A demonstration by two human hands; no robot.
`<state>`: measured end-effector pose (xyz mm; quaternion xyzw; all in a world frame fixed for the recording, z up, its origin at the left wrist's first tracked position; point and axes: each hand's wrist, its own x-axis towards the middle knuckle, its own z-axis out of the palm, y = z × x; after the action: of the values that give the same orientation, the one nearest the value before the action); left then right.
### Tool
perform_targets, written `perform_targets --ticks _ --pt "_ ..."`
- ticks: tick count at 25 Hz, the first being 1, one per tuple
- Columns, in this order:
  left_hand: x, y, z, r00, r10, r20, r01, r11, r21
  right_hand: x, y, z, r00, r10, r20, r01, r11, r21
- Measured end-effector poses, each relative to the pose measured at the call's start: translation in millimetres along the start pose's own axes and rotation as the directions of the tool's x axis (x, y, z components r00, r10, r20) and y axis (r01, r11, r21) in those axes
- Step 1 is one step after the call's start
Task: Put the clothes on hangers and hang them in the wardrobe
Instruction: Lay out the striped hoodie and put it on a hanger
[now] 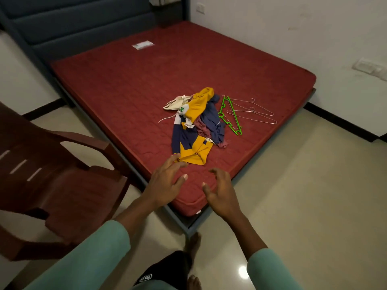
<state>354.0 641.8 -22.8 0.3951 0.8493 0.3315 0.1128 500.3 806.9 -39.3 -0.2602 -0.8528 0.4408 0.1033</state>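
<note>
My left hand (pixel 165 181) and right hand (pixel 219 191) hover spread and empty, ready to gather the clothes heap (pixel 194 126) on the red mattress's (pixel 125 84) near corner; hangers (pixel 240 114) lie just right.

Left hand (pixel 165 181) hovered over the near corner of the mattress (pixel 146 91), fingers spread, empty, right hand (pixel 219 191) hung at that corner's edge, fingers loosely curled, held nothing
</note>
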Motion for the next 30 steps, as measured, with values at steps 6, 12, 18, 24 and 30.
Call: perform_targets --ticks 6,12,18,24,30 --pt "114.9 -34.0 72.7 0.980 -0.173 0.103 0.179 0.982 -0.054 109.6 63.0 -27.8 0.989 0.103 0.104 -0.090 0.988 -0.127" --pt "238.0 -62.9 92.7 0.929 -0.335 0.154 0.350 0.933 -0.084 246.7 70.6 -61.1 0.966 0.168 0.195 -0.128 0.972 -0.199" --pt "333.8 -95.1 103.3 0.892 -0.437 0.112 0.449 0.885 -0.125 364.3 93.6 -58.0 0.940 0.193 0.281 -0.131 0.966 -0.225" --pt "434.1 -130.0 114.0 0.831 -0.547 0.102 0.555 0.800 -0.228 527.6 117.6 -28.2 0.832 0.425 0.356 -0.482 0.872 0.086" --pt "540.8 -156.8 147.2 0.742 -0.665 0.084 0.666 0.718 -0.202 684.9 155.3 19.9 0.637 0.578 0.510 -0.736 0.652 0.181"
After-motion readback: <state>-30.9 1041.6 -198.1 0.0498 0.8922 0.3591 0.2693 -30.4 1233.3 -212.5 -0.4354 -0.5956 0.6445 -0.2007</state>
